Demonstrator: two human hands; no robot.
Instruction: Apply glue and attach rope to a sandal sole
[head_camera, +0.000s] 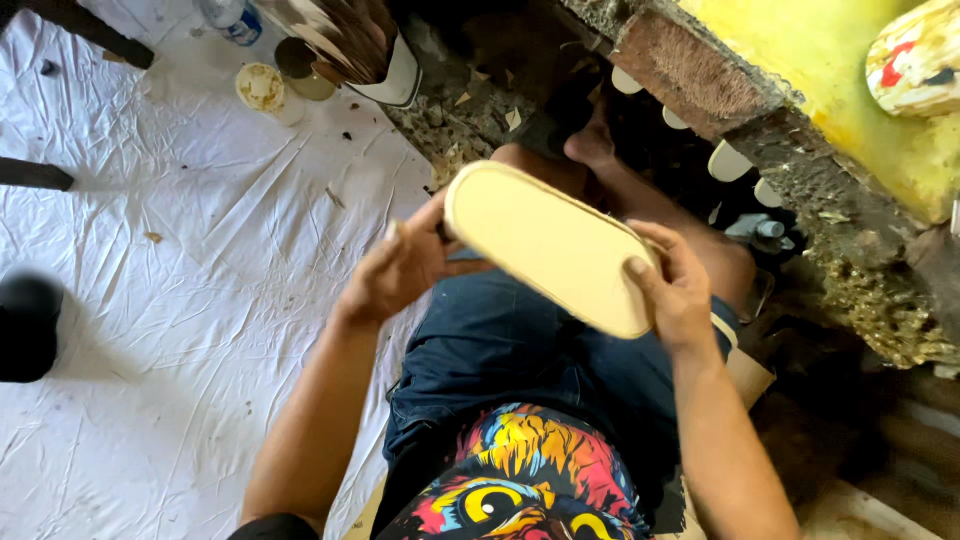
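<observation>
A pale cream oval wooden piece (550, 245), long and flat, is held over my lap. My left hand (400, 265) grips its left end, thumb on the rim and fingers curled behind. My right hand (675, 290) clasps the lower right end, thumb pressed on the face. The piece tilts down to the right above my dark blue shorts (500, 345). My bare foot (590, 140) shows just beyond it.
A crumpled white sheet (170, 300) covers the floor at left, with a small open pot (262, 90) and a bottle (230, 18) at the top. A rough stone ledge (720, 90) and yellow painted surface (850, 70) lie right. A dark object (28, 325) sits far left.
</observation>
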